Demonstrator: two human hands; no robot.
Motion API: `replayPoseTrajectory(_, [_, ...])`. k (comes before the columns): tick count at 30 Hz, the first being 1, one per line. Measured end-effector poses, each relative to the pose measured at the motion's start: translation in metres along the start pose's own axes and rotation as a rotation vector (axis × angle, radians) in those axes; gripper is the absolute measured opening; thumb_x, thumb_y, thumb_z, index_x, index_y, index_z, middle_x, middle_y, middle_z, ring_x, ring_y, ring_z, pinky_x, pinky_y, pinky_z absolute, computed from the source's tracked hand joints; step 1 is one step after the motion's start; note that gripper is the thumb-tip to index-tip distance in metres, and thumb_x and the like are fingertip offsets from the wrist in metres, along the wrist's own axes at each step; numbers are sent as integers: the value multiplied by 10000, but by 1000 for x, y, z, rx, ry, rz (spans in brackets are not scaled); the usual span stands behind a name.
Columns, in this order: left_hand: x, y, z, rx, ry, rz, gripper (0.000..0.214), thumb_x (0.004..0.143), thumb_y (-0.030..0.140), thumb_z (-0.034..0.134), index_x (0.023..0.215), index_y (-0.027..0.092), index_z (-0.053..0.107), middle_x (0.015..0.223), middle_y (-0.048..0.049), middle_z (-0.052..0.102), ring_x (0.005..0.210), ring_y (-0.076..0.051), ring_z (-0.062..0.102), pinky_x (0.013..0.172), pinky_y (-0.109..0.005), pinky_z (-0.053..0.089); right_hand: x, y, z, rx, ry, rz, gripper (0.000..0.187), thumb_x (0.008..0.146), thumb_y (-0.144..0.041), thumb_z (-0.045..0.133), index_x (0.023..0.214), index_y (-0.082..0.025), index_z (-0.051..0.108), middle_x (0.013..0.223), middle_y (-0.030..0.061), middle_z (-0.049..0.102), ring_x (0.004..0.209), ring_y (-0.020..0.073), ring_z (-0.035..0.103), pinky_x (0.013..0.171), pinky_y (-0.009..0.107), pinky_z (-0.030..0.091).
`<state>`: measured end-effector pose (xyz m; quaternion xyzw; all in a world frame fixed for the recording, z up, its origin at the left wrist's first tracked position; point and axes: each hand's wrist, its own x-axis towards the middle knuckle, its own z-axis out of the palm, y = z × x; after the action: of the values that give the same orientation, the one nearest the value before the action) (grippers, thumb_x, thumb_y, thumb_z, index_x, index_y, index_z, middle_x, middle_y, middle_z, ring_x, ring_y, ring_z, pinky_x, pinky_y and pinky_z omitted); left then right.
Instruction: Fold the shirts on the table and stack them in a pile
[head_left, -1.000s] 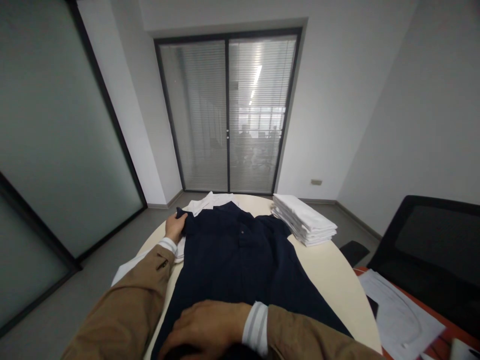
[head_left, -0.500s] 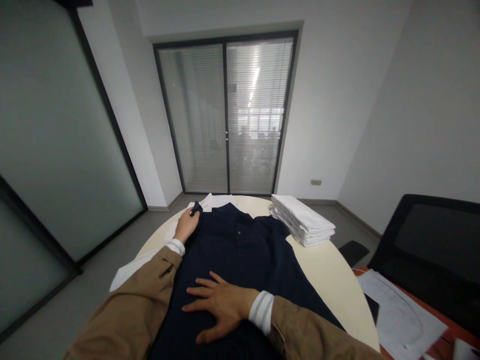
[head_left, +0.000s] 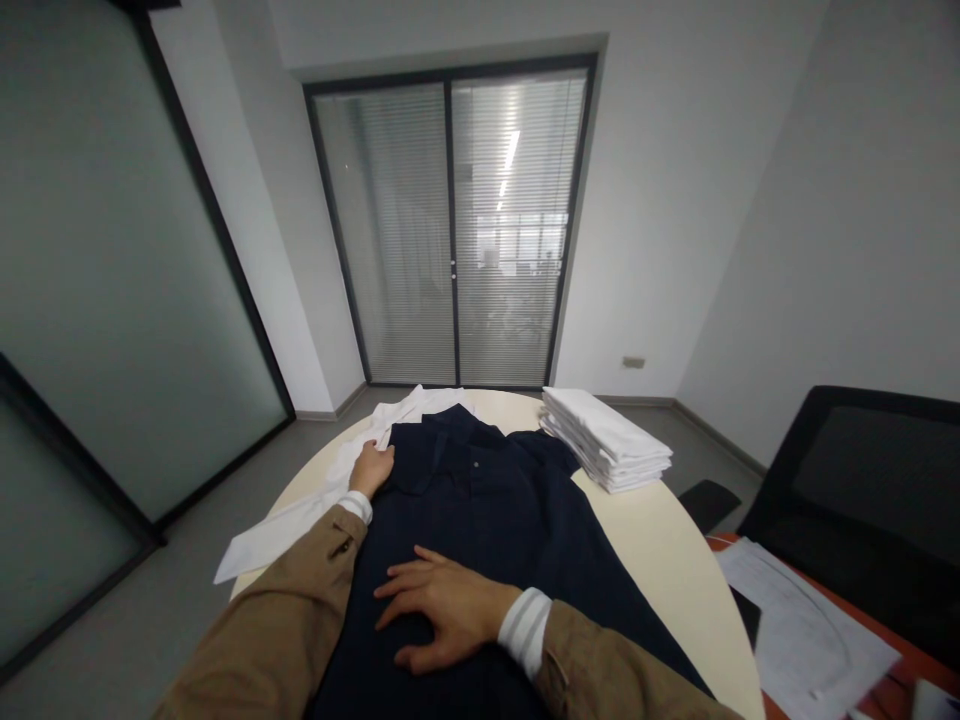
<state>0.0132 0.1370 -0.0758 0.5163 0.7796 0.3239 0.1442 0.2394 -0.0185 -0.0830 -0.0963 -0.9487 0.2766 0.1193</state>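
Note:
A dark navy shirt (head_left: pixel 517 520) with a button placket lies spread on a round cream table (head_left: pixel 660 560), its collar at the far end. My left hand (head_left: pixel 373 467) is closed on the shirt's left edge near the shoulder, where the sleeve lies folded inward over the chest. My right hand (head_left: pixel 454 610) rests palm down on the lower front of the shirt, fingers apart and slightly bent. White cloth (head_left: pixel 300 520) lies along the table's left side, partly under the navy shirt.
A stack of folded white garments (head_left: pixel 604 440) stands at the table's far right, touching the shirt's right sleeve. A black mesh chair (head_left: pixel 862 490) and a red-orange surface with papers (head_left: pixel 810 630) are on the right. Glass doors (head_left: pixel 454 230) stand beyond the table.
My left hand has moved slightly down and towards me, and the left sleeve it held up now lies folded over the shirt. My right hand's fingers have drawn in a little.

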Motion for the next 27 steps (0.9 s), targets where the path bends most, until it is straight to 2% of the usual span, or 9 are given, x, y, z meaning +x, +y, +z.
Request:
replayPoseTrajectory(5, [10, -4, -1, -27, -90, 79, 250, 854, 340, 605, 881, 130, 738, 817, -93, 761, 824, -263, 719, 708, -286, 514, -1, -1, -1, 3, 3, -14, 473, 871, -459, 652, 1299, -266, 590, 1490, 54, 488, 1451, 216, 324, 1210, 513, 91])
replayPoseTrajectory(9, [16, -1, -6, -3, 29, 131, 287, 918, 300, 508, 1068, 152, 702, 1081, -115, 740, 1020, -261, 679, 851, -302, 499, 0, -5, -8, -40, 66, 10, 431, 909, -455, 609, 1295, -264, 592, 1493, 48, 483, 1461, 201, 299, 1219, 478, 104])
replayPoseTrajectory(12, [20, 0, -8, 32, 99, 139, 341, 941, 325, 478, 1195, 176, 652, 1221, -132, 690, 1130, -287, 633, 943, -347, 468, 0, -6, -20, -105, 182, 130, 410, 943, -436, 560, 1322, -279, 571, 1517, 45, 446, 1458, 197, 302, 1220, 457, 133])
replayPoseTrajectory(16, [22, -1, -6, 85, 86, 104, 365, 943, 339, 472, 1226, 179, 638, 1244, -154, 675, 1158, -315, 620, 960, -385, 467, -7, -3, -31, -204, 275, 401, 811, 802, -574, 688, 1492, -267, 392, 1593, 128, 296, 1491, 339, 181, 1192, 600, 79])
replayPoseTrajectory(18, [21, 1, -6, 114, 59, 76, 386, 930, 331, 482, 1237, 149, 629, 1218, -186, 677, 1141, -335, 628, 951, -408, 475, -13, -2, -30, -180, 193, 453, 986, 747, -674, 687, 1547, -251, 294, 1615, 169, 219, 1494, 404, 102, 1162, 666, 37])
replayPoseTrajectory(20, [17, 7, -6, 139, 42, 51, 485, 891, 344, 536, 1312, 104, 569, 1245, -232, 646, 1160, -368, 611, 958, -445, 471, -18, -4, -26, -107, 68, 420, 988, 774, -710, 632, 1566, -264, 245, 1632, 163, 152, 1498, 409, 31, 1155, 676, 12])
replayPoseTrajectory(23, [3, 26, -5, 205, 91, 84, 741, 833, 393, 600, 1469, 83, 378, 1480, -278, 420, 1335, -432, 439, 1032, -528, 405, -20, -7, -25, 0, -58, 379, 969, 784, -683, 644, 1570, -321, 210, 1650, 109, 70, 1492, 395, -77, 1146, 679, -46])
replayPoseTrajectory(25, [-14, 43, 2, 300, 155, 213, 741, 850, 391, 564, 1489, 86, 345, 1561, -263, 287, 1409, -429, 328, 1077, -539, 358, -19, -4, -33, 58, -122, 360, 878, 780, -613, 693, 1532, -359, 317, 1644, 57, 155, 1501, 375, -46, 1163, 655, -34])
replayPoseTrajectory(27, [-35, 58, 15, 352, 146, 359, 702, 863, 387, 553, 1472, 86, 374, 1573, -243, 277, 1432, -394, 301, 1129, -499, 306, -18, 5, -50, 136, -170, 289, 574, 829, -463, 689, 1376, -340, 563, 1554, 18, 398, 1497, 314, 180, 1211, 547, 84])
